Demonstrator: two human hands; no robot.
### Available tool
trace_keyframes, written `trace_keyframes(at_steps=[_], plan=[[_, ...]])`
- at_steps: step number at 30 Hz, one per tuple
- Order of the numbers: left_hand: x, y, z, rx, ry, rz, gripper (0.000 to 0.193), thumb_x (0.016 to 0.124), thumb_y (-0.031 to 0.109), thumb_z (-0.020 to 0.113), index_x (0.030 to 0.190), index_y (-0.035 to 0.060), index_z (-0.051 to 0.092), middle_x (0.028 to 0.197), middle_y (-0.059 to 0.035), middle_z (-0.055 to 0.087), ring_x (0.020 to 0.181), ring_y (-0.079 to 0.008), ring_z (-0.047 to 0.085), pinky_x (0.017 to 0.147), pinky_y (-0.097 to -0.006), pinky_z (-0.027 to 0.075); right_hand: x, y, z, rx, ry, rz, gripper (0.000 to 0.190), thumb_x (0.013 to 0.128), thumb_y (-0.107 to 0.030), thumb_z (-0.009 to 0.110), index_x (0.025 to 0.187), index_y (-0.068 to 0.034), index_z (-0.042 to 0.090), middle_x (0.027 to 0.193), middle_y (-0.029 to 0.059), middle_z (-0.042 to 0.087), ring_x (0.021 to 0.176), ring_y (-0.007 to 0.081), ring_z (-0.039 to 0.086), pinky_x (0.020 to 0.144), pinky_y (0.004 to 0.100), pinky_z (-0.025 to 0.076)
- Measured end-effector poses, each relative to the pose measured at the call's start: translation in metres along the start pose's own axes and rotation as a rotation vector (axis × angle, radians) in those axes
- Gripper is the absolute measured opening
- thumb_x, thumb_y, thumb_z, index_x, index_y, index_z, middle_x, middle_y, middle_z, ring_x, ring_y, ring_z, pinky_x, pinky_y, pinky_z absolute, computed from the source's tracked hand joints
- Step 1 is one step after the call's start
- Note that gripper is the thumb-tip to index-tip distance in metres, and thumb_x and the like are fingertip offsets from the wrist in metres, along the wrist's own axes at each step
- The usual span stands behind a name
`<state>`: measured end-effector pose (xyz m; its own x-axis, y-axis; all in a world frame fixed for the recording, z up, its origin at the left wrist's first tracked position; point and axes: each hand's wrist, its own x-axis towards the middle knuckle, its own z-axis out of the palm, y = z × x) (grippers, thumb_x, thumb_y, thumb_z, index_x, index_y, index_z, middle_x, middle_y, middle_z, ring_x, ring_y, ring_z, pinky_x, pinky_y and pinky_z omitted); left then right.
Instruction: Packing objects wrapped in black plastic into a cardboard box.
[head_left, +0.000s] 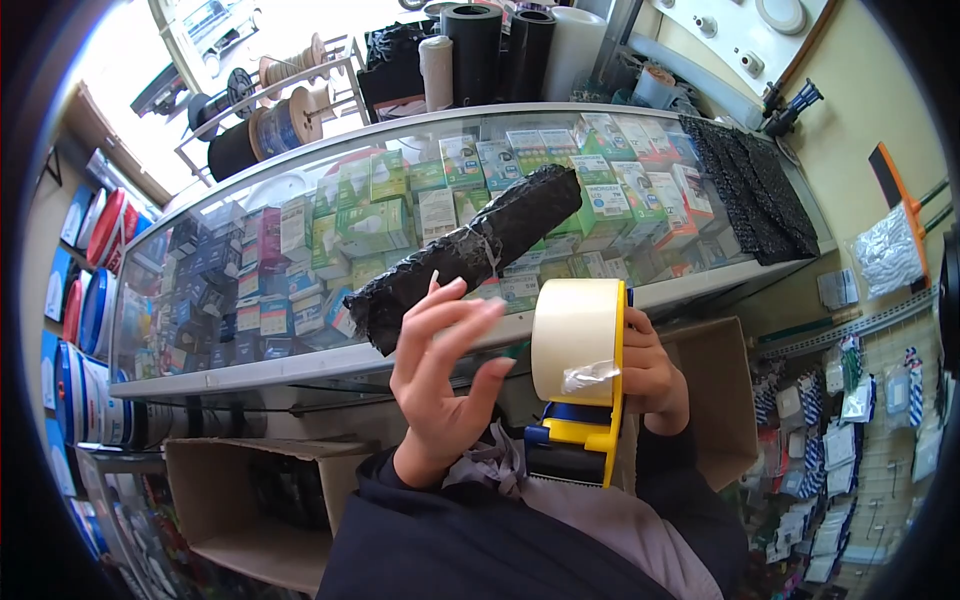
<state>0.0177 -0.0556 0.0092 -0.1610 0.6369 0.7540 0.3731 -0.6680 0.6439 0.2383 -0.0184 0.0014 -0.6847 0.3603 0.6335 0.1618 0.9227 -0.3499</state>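
Note:
My right hand (656, 367) grips a yellow and blue tape dispenser (574, 433), held upright close to my chest. A wide roll of tape (574, 341) is loaded in it, and a crumpled flap of tape sticks to the roll's side. To its left, my left hand (446, 382) is raised with fingers apart and nothing in it. Just beyond those fingers a long bundle in black bubble wrap (472, 255) lies slantwise on the glass counter (450, 330). A strip of clear tape crosses the bundle's middle.
Boxed light bulbs (375, 225) fill the display under the glass. Folded black bubble wrap (750, 187) lies at the counter's right end. Open cardboard boxes (247, 517) stand below on both sides. Cable spools (289, 124) and black film rolls (471, 56) stand behind the counter.

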Motion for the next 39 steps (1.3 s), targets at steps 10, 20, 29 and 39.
trace_keyframes(at_steps=[10, 20, 29, 39], plan=[[-0.001, 0.009, 0.003, 0.083, -0.031, 0.075, 0.026, 0.058, 0.012, 0.078, 0.083, 0.0096, 0.072, 0.077, -0.0004, 0.062, 0.081, -0.0202, 0.056, 0.095, -0.0482, 0.039, 0.004, -0.002, 0.003, -0.073, 0.023, -0.031, 0.010, 0.065, -0.013, 0.063, 0.070, -0.010, 0.054, 0.081, 0.0026, 0.059, 0.084, 0.0189, 0.061, 0.097, 0.0388, 0.035], [0.005, 0.007, -0.002, -0.056, -0.147, 0.022, 0.027, 0.062, 0.005, 0.076, 0.087, 0.0059, 0.067, 0.086, -0.0040, 0.063, 0.094, -0.0243, 0.056, 0.098, -0.0487, 0.035, 0.005, 0.001, 0.003, -0.045, 0.054, -0.082, 0.007, 0.069, -0.012, 0.062, 0.071, -0.012, 0.055, 0.080, 0.0011, 0.059, 0.083, 0.0180, 0.061, 0.097, 0.0386, 0.035], [0.024, 0.009, -0.010, -0.215, -0.287, -0.176, 0.036, 0.072, 0.009, 0.067, 0.106, 0.0021, 0.060, 0.108, -0.0100, 0.061, 0.109, -0.0300, 0.052, 0.097, -0.0412, 0.034, 0.018, -0.006, -0.003, 0.055, -0.041, -0.186, 0.013, 0.071, -0.011, 0.063, 0.080, -0.016, 0.056, 0.082, -0.0016, 0.059, 0.082, 0.0157, 0.060, 0.092, 0.0320, 0.038], [0.021, 0.001, -0.019, -0.247, -0.340, -0.030, 0.024, 0.067, 0.005, 0.072, 0.090, 0.0049, 0.067, 0.093, -0.0067, 0.064, 0.096, -0.0261, 0.058, 0.094, -0.0407, 0.038, 0.019, -0.012, -0.010, -0.103, -0.134, -0.196, 0.018, 0.072, -0.011, 0.063, 0.086, -0.021, 0.058, 0.087, -0.0045, 0.061, 0.084, 0.0114, 0.061, 0.092, 0.0271, 0.038]])
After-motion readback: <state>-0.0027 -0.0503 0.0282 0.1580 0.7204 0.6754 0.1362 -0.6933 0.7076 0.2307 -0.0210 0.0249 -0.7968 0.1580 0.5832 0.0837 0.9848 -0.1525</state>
